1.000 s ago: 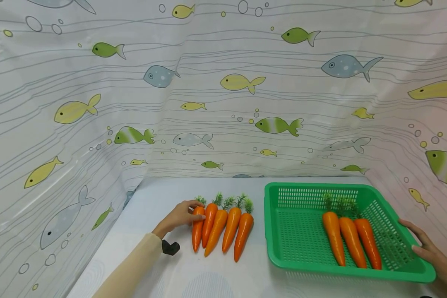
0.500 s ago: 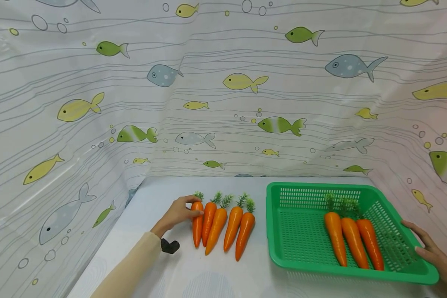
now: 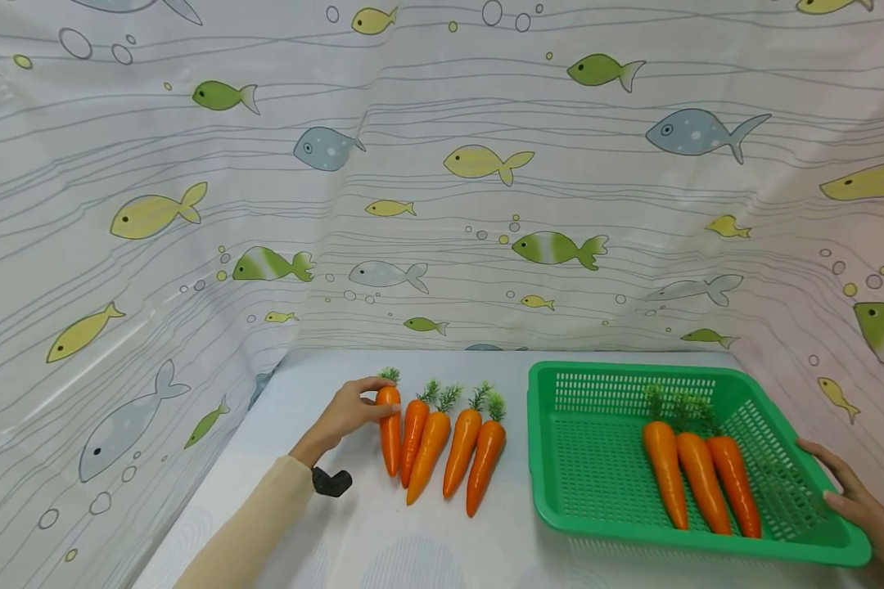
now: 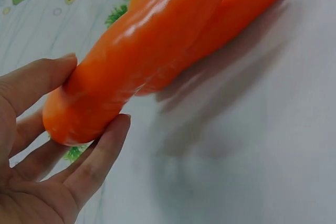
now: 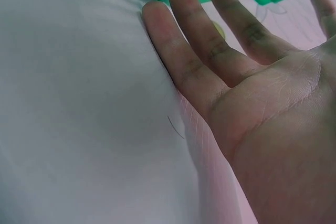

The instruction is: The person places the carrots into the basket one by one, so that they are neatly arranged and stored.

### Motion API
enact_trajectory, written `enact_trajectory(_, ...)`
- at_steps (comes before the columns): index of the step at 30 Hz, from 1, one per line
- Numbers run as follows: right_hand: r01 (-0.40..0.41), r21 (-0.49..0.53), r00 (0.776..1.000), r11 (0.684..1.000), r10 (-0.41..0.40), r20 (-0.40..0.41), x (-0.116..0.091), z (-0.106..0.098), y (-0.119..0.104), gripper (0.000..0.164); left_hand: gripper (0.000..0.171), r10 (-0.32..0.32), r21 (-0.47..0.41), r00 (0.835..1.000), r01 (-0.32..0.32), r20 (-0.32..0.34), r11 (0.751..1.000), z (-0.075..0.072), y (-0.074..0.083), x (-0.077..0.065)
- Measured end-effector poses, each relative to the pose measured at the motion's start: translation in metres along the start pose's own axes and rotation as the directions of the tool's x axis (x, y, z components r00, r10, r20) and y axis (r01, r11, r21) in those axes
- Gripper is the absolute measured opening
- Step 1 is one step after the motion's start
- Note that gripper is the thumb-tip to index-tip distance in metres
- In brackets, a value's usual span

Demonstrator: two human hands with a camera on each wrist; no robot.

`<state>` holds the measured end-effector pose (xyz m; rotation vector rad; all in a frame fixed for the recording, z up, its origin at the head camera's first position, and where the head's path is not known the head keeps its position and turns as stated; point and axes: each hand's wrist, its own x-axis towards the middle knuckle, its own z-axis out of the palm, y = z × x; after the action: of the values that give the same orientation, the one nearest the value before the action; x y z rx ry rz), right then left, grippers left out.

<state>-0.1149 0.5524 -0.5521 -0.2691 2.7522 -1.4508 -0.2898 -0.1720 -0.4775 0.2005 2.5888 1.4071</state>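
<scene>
Clearly, the left fingers pinch a carrot; the right fingers, nearly straight, touch the basket.

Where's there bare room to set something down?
Free: the green basket, left of its three carrots; the tabletop on the carrot row's near side, between left sleeve and basket. Only a narrow gap parts row and basket. Crowded: the row itself, with the left grip pinching its leftmost carrot.
</scene>
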Motion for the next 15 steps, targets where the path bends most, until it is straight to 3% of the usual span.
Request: enact_trajectory(15,-0.002,0.021,1.000,1.000,0.002,-0.003,-0.001,0.001,-0.001,0.070,0.048,0.066,-0.077,0.997,-0.062,0.050,0.995,0.009,0.024,-0.001)
